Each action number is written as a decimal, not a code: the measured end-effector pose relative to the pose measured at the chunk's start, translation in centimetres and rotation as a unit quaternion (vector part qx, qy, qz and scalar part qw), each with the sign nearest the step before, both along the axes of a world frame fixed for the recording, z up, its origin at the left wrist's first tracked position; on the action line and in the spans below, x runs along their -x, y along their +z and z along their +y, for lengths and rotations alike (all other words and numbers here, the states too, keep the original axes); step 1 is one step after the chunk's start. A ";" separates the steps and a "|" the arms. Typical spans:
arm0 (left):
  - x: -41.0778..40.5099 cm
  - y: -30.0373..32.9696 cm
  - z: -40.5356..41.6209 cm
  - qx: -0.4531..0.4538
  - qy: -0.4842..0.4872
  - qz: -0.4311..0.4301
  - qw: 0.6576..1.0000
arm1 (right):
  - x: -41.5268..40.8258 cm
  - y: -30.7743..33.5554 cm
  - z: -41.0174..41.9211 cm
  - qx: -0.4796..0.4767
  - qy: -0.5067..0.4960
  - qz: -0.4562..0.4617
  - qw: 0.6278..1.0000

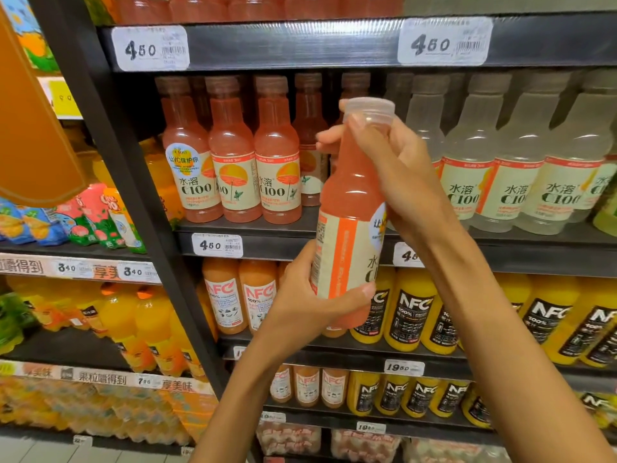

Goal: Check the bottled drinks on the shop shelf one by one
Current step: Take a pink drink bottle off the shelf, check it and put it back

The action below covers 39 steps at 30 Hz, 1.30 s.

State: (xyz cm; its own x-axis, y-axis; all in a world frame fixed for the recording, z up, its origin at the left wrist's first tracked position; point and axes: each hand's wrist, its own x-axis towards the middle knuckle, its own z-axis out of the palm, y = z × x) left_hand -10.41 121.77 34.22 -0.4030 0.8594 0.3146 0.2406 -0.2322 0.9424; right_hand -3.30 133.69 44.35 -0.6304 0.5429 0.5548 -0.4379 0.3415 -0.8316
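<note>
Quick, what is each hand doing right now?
Left hand: grips the lower body of the pink plastic juice bottle.
Right hand: curled round the bottle's neck, below its clear cap.

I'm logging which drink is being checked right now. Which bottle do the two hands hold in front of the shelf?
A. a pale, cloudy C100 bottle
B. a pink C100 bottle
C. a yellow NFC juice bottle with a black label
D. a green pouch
B: the left hand grips the base and the right hand the neck of a pink C100 bottle, like the pink ones shelved behind it.
</note>
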 end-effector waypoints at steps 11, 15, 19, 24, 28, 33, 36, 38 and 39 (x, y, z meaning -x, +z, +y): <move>1.6 -1.1 0.8 -0.081 0.060 0.098 0.990 | -2.1 -2.8 -1.4 -0.051 0.152 0.063 0.985; 1.8 -1.4 1.3 -0.098 0.071 0.112 0.986 | -2.5 -3.3 -1.8 -0.116 0.153 0.056 0.980; 2.1 -1.6 1.0 -0.081 0.037 0.071 0.993 | -2.7 -3.0 -1.5 -0.129 0.154 0.033 0.979; 1.8 -1.9 0.2 -0.036 -0.072 -0.002 0.997 | -2.2 -1.6 0.0 -0.027 0.267 -0.007 0.963; 0.4 -2.5 0.2 0.002 -0.124 -0.079 0.989 | -1.2 -1.9 0.0 0.058 0.263 -0.012 0.963; -0.6 -1.7 0.4 -0.036 -0.029 -0.111 0.993 | -0.5 -2.5 -0.2 0.103 0.078 0.030 0.991; -1.0 -1.3 0.6 -0.046 0.001 -0.122 0.992 | -0.5 -2.3 -0.2 0.088 0.064 0.012 0.994; -1.2 -1.2 0.5 -0.042 -0.039 -0.175 0.983 | -0.6 -1.7 0.1 0.098 0.098 0.004 0.990; -1.2 -1.1 0.4 -0.039 -0.075 -0.205 0.975 | -0.7 -1.4 0.3 0.113 0.130 0.002 0.985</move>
State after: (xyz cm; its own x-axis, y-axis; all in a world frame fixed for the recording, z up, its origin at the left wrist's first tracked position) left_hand -9.22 122.14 33.09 -0.3804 0.8981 0.2208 -0.1943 -0.3110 0.9303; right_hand -2.64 133.99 42.90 -0.7621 0.4743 0.4407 -0.4894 0.0236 -0.8718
